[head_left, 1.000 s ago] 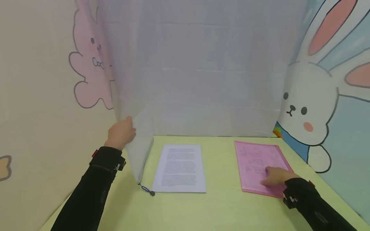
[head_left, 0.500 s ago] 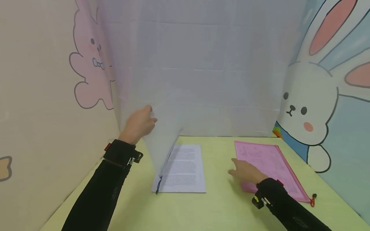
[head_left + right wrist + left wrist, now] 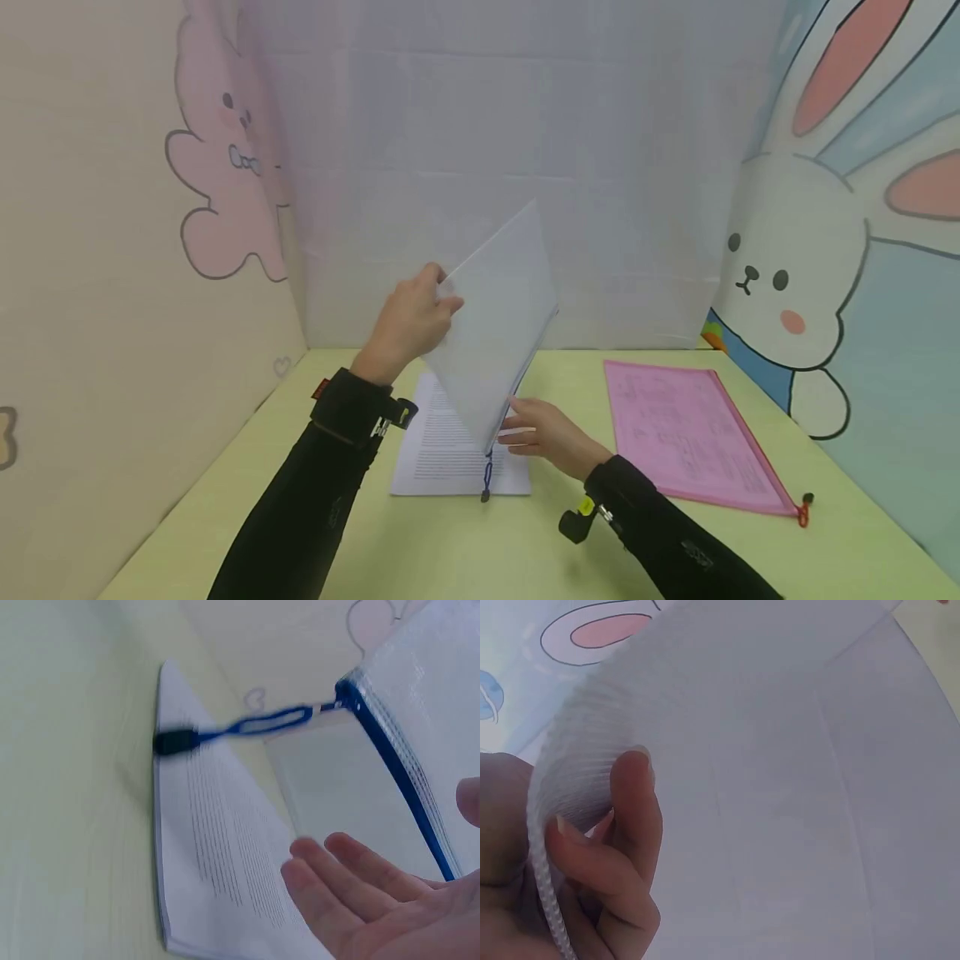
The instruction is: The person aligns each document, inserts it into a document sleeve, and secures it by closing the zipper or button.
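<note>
White mesh zip pouch (image 3: 495, 333) held up in the air over the middle of the table, tilted, one corner up toward the back wall, low corner hanging just above the printed sheets. Blue zipper edge runs down its right side; blue pull cord (image 3: 487, 482) dangles off the low corner, its dark tip over the paper's front edge. In the right wrist view the pouch (image 3: 397, 750) shows the blue zip and the cord (image 3: 247, 726) sticking out to the left.

Left hand (image 3: 408, 321) grasps the pouch at its upper left edge, thumb on the near face, fingers curled behind. Left wrist view confirms it: fingers (image 3: 630, 825) folded over the ribbed mesh edge of the pouch (image 3: 780, 787), pinching it.

Right hand (image 3: 542, 432) is released, fingers straight and spread, palm facing left, just beside the pouch's low edge and over the right margin of the paper. In the right wrist view, the hand (image 3: 375, 900) is flat, empty; contact with the pouch can't be told.

Stack of printed paper (image 3: 442, 446) lies flat on the yellow-green table (image 3: 450, 550), under both hands. Pink document folder (image 3: 686, 433) lies flat to the right, well apart from the hands, red pull at its near right corner. Cartoon rabbit panels around the table.
</note>
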